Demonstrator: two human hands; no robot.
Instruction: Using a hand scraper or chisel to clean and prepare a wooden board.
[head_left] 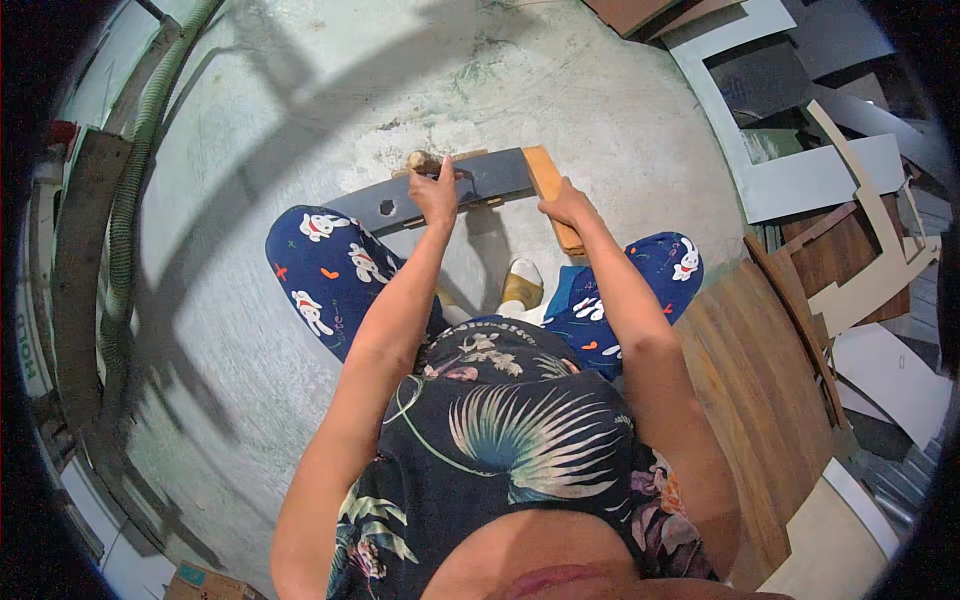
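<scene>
A long, slightly curved dark grey board (pixel 490 175) with a ragged hole near its left end lies across in front of my knees. At its right end an orange-tan wooden block (pixel 543 172) sits crosswise against it. My right hand (pixel 570 205) is closed round the side of this block. Over the board's middle, my left hand (pixel 434 192) is closed at a short round wooden piece (pixel 419 160), whose blunt end shows past the fingers. How much of it lies inside that hand is hidden. Small pale wood bits show under the board's edges.
A ribbed green hose (pixel 128 200) and a dark plank (pixel 85 250) run along the left. White, brown and cream board offcuts (pixel 770 205) pile up on the right, beside a wood-grain panel (pixel 735 350). A cardboard box (pixel 205 583) stands lower left on the concrete floor (pixel 300 110).
</scene>
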